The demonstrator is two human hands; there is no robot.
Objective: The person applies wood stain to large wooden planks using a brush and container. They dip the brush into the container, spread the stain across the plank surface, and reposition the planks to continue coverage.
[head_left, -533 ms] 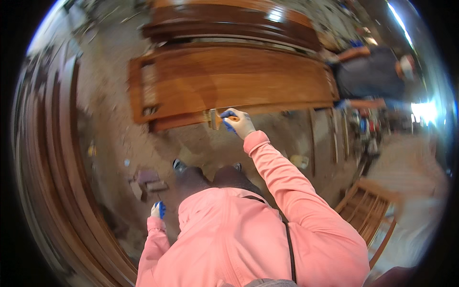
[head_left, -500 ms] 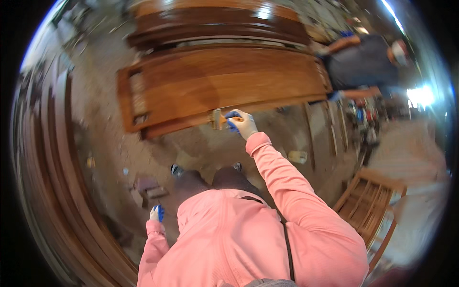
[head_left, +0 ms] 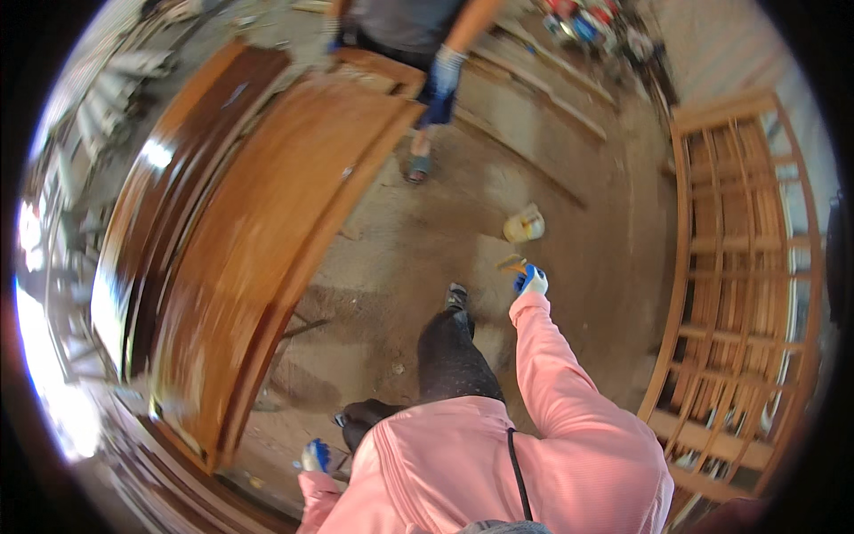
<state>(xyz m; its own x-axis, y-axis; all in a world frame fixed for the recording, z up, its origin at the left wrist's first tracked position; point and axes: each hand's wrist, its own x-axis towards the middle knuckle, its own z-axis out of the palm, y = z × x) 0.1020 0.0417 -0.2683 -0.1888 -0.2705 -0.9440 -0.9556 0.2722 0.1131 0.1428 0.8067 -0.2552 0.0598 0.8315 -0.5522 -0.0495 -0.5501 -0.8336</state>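
Note:
My right hand (head_left: 532, 279), in a white and blue glove, is closed round the handle of a flat paintbrush (head_left: 511, 263). The brush is held out over the floor, just short of a pale tub (head_left: 524, 224) with yellowish stains. My left hand (head_left: 317, 455), gloved the same way, hangs low at my left side; its fingers are too small and blurred to read. A wide brown wooden panel (head_left: 258, 240), glossy in places, lies raised to my left, apart from both hands. At its far end a co-worker's gloved hand (head_left: 447, 71) is beside the panel's corner.
Another dark glossy wooden piece (head_left: 169, 205) lies beyond the panel. A slatted wooden frame (head_left: 694, 267) stands on the right. Long wooden strips (head_left: 525, 160) lie on the floor ahead, and colourful clutter (head_left: 583, 22) sits at the far right. The co-worker's sandalled foot (head_left: 418, 167) is near the panel.
I have turned to the right, so the panel now lies on my left. My right hand has carried the paintbrush from the panel's edge to near the tub. The co-worker now appears straight ahead.

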